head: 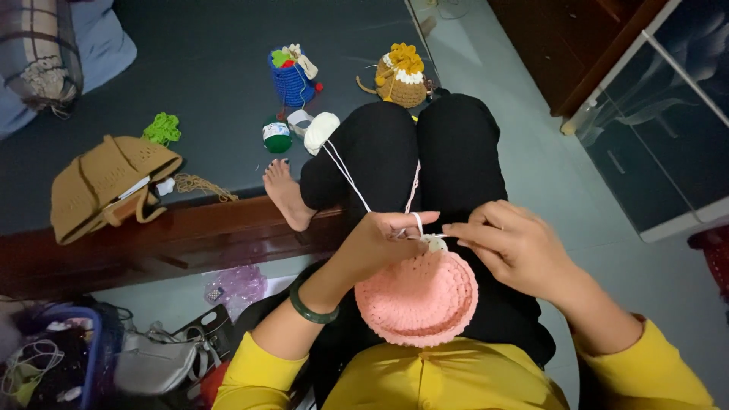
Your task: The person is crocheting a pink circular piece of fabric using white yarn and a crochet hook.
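Crochet is mid-stitch on our lap: our left hand [383,241] pinches the top edge of the round pink crocheted piece [418,298] with white yarn [348,176] looped over a finger, while our right hand [510,247] closes its fingers on what is probably a hook, too small to tell. Next we likely need slack from the white yarn ball [320,130] on the dark bed [205,91], beside a green spool [276,137], blue crocheted basket [293,79] and tan bag [106,186]; our knee may snag the strand.
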